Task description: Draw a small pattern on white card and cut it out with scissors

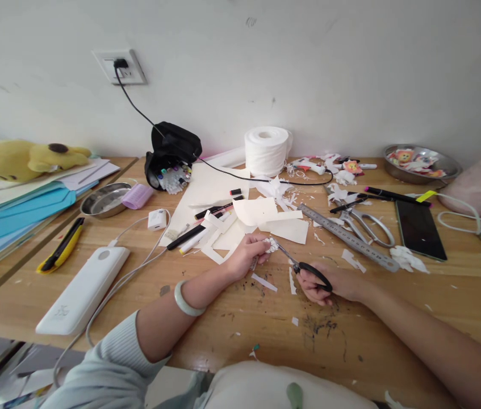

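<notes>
My left hand [246,255] pinches a small white paper cutout [271,245] with dark drawn lines, held just above the wooden desk. In my right hand [319,283] is a pair of scissors [314,275] with black handles, my fingers wrapped round the loops. The scissor blades point up and left, their tips at the right edge of the cutout. Whether the blades are parted is too small to tell. Narrow paper scraps [264,282] lie below my hands. Behind them are larger cream paper pieces [255,212].
A steel ruler [346,236], silver scissors [368,224] and a phone [421,229] lie to the right. At the back stand a paper roll [266,150], a black pen case [172,156] and a metal bowl [421,175]. On the left are a white power bank [82,291] and yellow cutter [61,247].
</notes>
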Demonstrator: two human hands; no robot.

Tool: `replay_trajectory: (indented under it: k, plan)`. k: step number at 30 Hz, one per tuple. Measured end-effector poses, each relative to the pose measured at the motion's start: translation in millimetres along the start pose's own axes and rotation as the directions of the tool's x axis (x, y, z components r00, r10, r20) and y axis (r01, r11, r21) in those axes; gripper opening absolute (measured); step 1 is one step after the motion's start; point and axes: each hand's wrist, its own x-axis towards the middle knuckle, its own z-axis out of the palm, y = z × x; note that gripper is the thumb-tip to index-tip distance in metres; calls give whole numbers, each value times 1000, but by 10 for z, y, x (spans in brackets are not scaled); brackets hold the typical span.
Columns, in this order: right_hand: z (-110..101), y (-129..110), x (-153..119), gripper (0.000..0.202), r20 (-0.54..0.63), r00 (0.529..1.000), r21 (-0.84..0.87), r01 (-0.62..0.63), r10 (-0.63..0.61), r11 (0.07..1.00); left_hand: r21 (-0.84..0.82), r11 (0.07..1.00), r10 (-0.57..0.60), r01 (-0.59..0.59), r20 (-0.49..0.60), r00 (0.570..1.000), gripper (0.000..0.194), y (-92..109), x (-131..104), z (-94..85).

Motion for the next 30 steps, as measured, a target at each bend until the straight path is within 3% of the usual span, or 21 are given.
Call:
replay_trajectory:
  k: [14,20,30]
  plan:
    - [-8,22,-5,33,-25,1000,19,-12,12,1000,-35,999,19,-18,17,1000,33,11,-13,10]
    - [60,-71,-29,47,-46,999,-25,-1,0,1000,-68,998,9,-8,3,1000,31,16,-10,27]
    - [89,-57,-1,53,-89,996,14,27,-26,1000,-6,999,-32,32,5,999,32,18,0,44]
